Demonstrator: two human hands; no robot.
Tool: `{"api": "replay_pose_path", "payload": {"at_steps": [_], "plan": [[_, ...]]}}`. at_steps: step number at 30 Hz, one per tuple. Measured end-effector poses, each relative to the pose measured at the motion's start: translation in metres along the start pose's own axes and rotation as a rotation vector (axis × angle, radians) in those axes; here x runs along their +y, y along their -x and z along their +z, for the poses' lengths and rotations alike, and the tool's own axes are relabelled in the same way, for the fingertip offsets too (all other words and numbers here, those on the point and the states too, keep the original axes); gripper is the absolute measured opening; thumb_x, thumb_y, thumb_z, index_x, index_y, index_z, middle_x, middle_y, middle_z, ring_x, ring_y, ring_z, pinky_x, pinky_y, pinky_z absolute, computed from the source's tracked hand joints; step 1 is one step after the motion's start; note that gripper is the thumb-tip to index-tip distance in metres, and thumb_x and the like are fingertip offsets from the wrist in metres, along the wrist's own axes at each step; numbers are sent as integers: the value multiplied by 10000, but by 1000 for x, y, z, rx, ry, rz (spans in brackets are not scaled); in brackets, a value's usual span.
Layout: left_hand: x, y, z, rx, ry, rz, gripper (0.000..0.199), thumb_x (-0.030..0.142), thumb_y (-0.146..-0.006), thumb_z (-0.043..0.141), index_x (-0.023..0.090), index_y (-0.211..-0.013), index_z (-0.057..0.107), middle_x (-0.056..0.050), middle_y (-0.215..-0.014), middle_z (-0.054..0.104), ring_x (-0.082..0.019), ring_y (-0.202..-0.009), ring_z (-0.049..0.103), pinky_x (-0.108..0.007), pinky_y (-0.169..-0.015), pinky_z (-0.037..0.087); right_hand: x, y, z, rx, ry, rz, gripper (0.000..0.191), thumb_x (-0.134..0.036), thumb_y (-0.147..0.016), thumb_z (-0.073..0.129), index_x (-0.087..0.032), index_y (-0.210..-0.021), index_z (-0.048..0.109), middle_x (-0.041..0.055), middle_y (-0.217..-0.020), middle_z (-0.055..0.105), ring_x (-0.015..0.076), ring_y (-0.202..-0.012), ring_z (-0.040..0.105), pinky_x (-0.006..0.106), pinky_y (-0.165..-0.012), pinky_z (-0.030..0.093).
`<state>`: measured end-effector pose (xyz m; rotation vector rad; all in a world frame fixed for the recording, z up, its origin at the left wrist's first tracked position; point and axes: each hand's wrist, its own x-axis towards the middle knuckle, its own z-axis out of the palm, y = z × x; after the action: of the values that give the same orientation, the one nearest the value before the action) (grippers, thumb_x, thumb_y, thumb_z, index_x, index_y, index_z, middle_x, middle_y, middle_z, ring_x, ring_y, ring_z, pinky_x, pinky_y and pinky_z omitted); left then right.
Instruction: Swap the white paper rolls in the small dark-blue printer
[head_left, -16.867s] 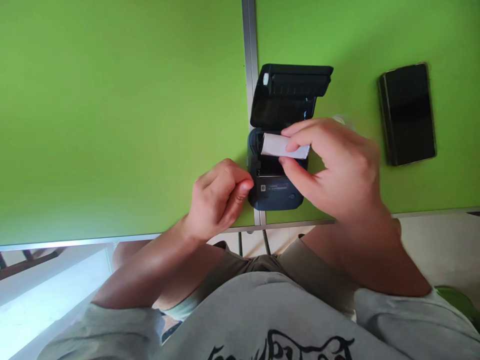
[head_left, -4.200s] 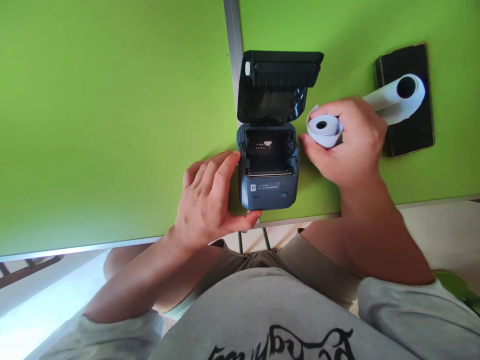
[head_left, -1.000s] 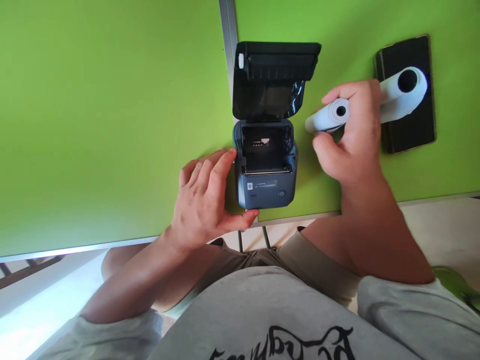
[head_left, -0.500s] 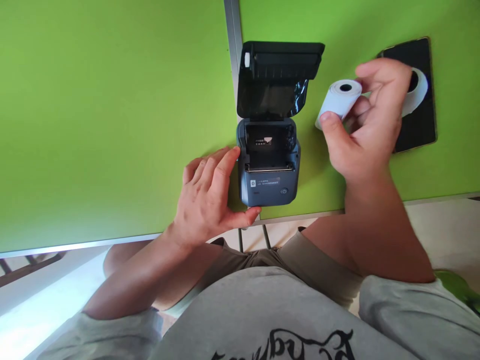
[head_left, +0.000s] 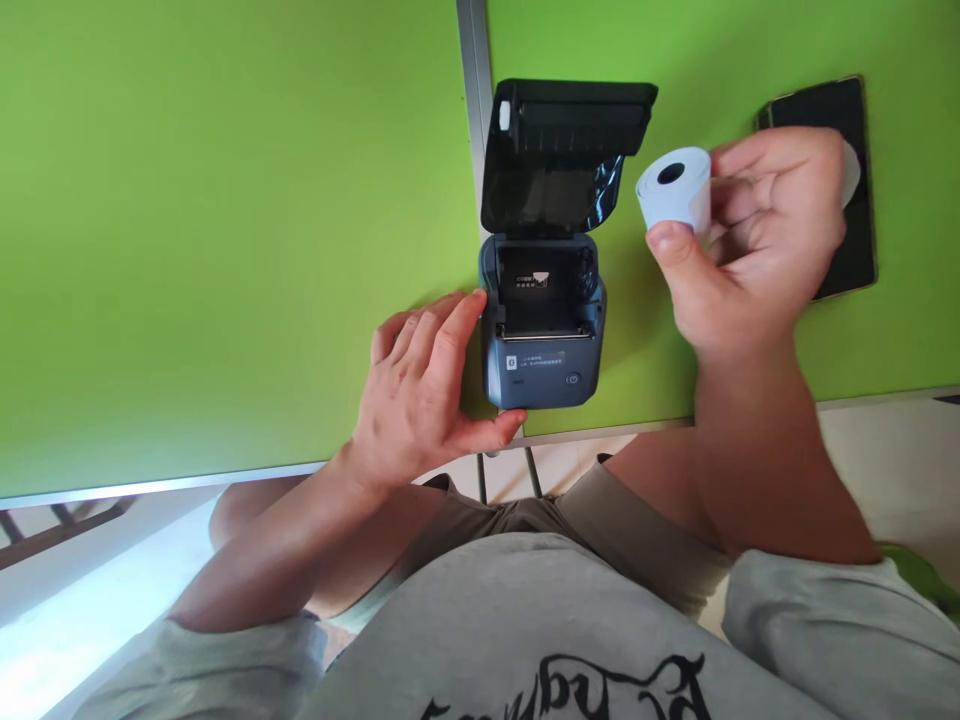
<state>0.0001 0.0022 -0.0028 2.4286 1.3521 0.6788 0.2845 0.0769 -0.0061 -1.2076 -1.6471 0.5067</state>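
Observation:
A dark blue-grey label printer [head_left: 544, 375] stands near the front edge of the green table, its black lid [head_left: 559, 165] tipped back. Its paper bay [head_left: 551, 300] shows a small printed label and no roll inside. My left hand [head_left: 427, 390] steadies the printer, index fingertip against its left side and thumb along its front edge. To the right of the lid, my right hand [head_left: 757, 240] holds a white paper roll [head_left: 675, 195] between thumb and fingers, above the table. The roll's dark core hole faces up toward me.
Behind my right hand lies a black phone-like or tablet-like slab [head_left: 855, 240], with a white round thing [head_left: 851, 175] on it, mostly hidden. A grey metal seam [head_left: 474, 90] divides the green tabletop [head_left: 225, 250]. My legs are below the table's front edge.
My right hand has turned the white paper roll more upright, its end now facing me more. The hand covers more of the white round thing. My left hand stays on the printer.

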Motion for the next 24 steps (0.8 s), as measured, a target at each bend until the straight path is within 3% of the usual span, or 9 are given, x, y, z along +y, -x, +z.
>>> {"api": "replay_pose_path", "payload": {"at_steps": [3,7,10,14,19,24], "plan": [[1,0,0,-11,-2,5,934,814,-878,497,142,-1514,370,-187,-1389,647,-320,-1230,649,-439,-1065,413,-23,-6,-1,-25,-11,-192,397,-294,-774,830,-273,-1126,649,21,-1068,686,179,-971,671,371,-793,527],[1,-1,-1,-14,3,11,936,812,-882,500,143,-1520,358,-193,-1396,643,-325,-1256,642,-436,-1070,413,-55,-12,10,-210,1,-318,351,-168,-793,775,-223,-1117,653,47,-1095,727,220,-1045,708,394,-840,559],[0,0,-2,-16,15,4,925,812,-890,487,158,-1529,345,-188,-1405,641,-323,-1254,643,-438,-1067,414,-67,-13,21,-282,127,-304,246,-121,-834,708,-225,-1035,611,21,-1039,738,212,-1030,720,391,-848,575],[0,0,-2,-25,16,10,932,797,-885,508,149,-1534,341,-194,-1415,637,-329,-1253,641,-441,-1079,405,-69,-12,27,-330,193,-261,297,-79,-795,732,-278,-958,585,-27,-989,754,200,-950,739,381,-801,599],[0,0,-2,-19,15,13,932,774,-881,534,152,-1547,339,-183,-1422,639,-325,-1275,633,-433,-1090,400,-64,-11,28,-332,224,-293,281,-89,-796,740,-281,-938,593,-32,-974,778,215,-926,759,397,-730,589],[1,0,-3,-21,16,12,926,775,-889,530,154,-1549,336,-186,-1417,642,-322,-1274,635,-436,-1093,401,-63,-10,29,-374,166,-229,169,-130,-842,699,-282,-821,630,-30,-1017,784,234,-940,765,447,-781,603]]}}
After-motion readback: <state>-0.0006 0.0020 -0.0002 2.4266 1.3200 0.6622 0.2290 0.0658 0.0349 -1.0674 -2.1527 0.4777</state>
